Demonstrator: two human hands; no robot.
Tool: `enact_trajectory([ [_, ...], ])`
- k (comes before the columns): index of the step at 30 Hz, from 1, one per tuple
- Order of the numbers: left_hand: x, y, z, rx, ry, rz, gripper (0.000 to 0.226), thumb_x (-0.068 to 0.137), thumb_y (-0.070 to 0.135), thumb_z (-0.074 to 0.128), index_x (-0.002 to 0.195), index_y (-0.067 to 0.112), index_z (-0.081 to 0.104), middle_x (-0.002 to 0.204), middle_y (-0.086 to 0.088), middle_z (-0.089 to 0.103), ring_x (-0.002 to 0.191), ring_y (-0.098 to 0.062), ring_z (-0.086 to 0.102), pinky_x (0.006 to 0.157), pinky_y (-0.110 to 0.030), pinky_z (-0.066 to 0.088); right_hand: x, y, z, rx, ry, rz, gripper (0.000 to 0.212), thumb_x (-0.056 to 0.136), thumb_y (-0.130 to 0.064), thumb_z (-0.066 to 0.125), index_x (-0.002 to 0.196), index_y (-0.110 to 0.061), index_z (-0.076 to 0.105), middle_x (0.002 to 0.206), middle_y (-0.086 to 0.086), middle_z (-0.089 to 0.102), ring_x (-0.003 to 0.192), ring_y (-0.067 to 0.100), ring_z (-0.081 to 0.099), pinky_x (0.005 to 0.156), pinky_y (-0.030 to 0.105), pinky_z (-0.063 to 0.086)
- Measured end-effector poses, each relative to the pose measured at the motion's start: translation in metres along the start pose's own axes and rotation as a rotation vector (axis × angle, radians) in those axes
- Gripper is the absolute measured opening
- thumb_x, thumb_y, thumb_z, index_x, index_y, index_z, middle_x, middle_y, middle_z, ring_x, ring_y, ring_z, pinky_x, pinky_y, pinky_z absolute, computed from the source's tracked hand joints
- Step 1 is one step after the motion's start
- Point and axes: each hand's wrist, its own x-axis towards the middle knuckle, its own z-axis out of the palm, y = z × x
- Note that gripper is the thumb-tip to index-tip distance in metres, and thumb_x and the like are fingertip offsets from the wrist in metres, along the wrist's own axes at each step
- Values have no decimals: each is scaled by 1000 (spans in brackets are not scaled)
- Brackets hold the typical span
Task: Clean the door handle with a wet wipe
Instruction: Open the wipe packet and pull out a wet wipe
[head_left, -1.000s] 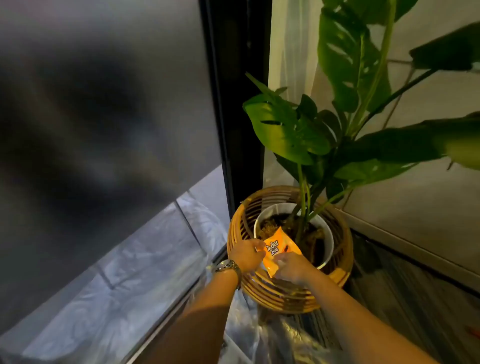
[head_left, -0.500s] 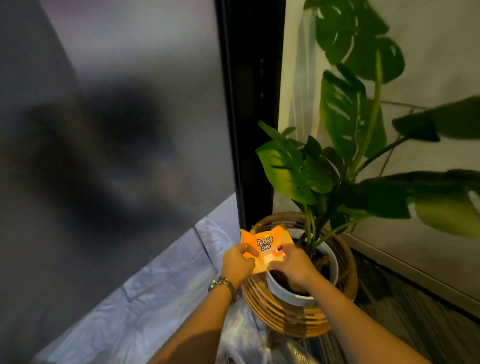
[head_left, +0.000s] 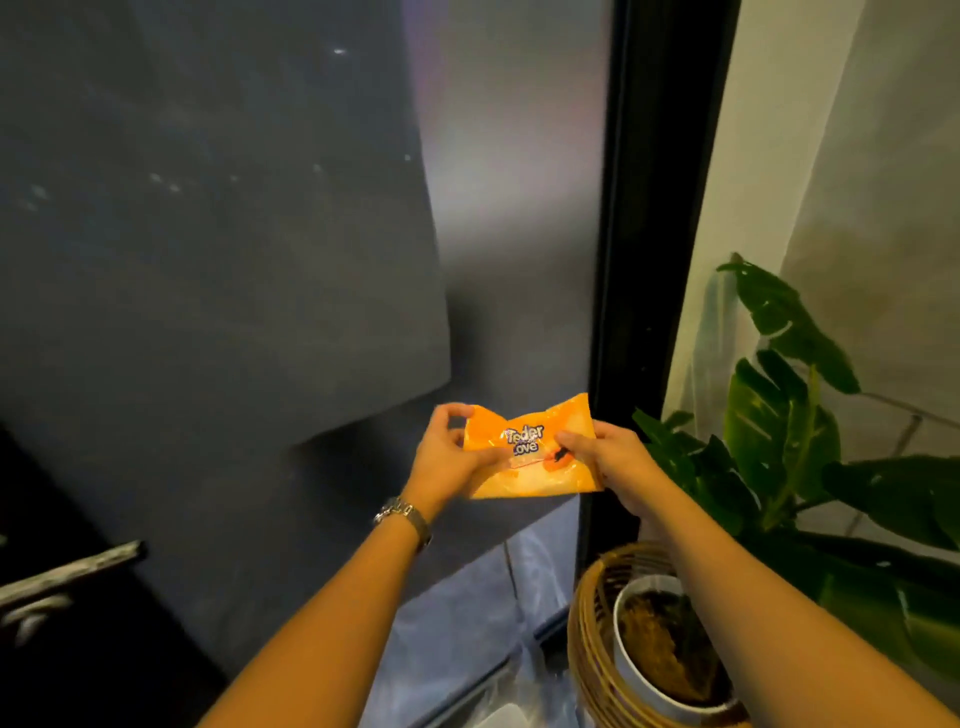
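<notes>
Currently the left hand pinches the orange wipe packet at its nine o'clock edge, the right hand at three o'clock; best peel the seal slowly while bracing it.

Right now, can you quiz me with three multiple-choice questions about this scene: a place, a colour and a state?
1. Where does the potted plant stand? A) right of the black frame B) left of it C) hanging overhead
2. What colour is the wipe packet? A) blue B) orange C) green
3. How is it held? A) by one hand B) by no hand C) by both hands
Answers: 1A, its leaves show right of the frame; 2B, plainly orange; 3C, the left hand and right hand each grip a side.
</notes>
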Motion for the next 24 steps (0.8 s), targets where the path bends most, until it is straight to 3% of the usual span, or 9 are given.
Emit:
enact_trajectory([
  [3,-11,23,-36,-104,83,-36,62,64,12,82,115,19,47,104,-9,66,90,-26,66,80,-45,56,-8,-38,31,20,-75,-102,23,83,-19,68,103,-7,65,96,15,69,77,23,66,67,33,55],
  [7,-40,44,-82,-152,107,-24,14,81,18,68,93,11,64,104,-15,68,72,-12,67,66,-25,57,-21,-74,74,64,-173,-164,17,85,-20,66,100,-11,64,98,12,68,76,19,66,67,30,55],
  [9,-49,50,-103,-149,186,-29,20,86,24,61,95,7,64,103,-16,68,72,-14,66,69,-28,56,-23,-88,96,18,-105,-220,15,82,-17,69,95,-13,64,94,8,67,79,20,66,67,30,54],
  [12,-59,58,-129,-135,347,-44,33,90,32,54,102,2,63,104,-18,67,84,-26,66,79,-43,56,-32,-107,133,-132,118,-446,46,71,-12,77,112,-15,58,104,1,56,98,19,58,77,29,47],
  [13,-62,59,-136,-144,397,-42,34,91,33,53,102,3,63,103,-17,67,86,-27,66,78,-43,56,-38,-112,145,-189,111,-563,50,69,-11,78,114,-15,58,108,0,53,100,17,54,78,27,44],
  [16,-72,63,-153,-137,529,-6,27,91,36,52,87,13,64,97,-15,68,86,-27,66,81,-43,55,-57,-118,182,-392,-126,-789,41,74,-23,77,113,-15,66,118,3,56,106,19,55,86,30,49],
  [19,-80,64,-160,-105,611,47,30,90,36,54,72,15,65,81,-13,68,74,-22,64,73,-37,53,-71,-116,208,-354,-209,-779,49,78,-35,72,120,-12,63,118,-1,54,106,14,53,87,25,47],
  [21,-86,65,-161,-94,641,88,36,89,35,56,61,13,62,66,-10,61,59,-14,54,58,-29,46,-79,-116,220,-289,-236,-779,41,83,-35,67,116,-11,66,109,-2,57,97,11,56,81,23,48],
  [24,-91,62,-164,-53,670,153,42,89,36,56,52,14,57,58,-10,49,53,-11,40,53,-24,33,-83,-114,231,-173,-228,-779,27,86,-31,65,104,-12,72,101,5,68,88,13,62,77,25,54],
])
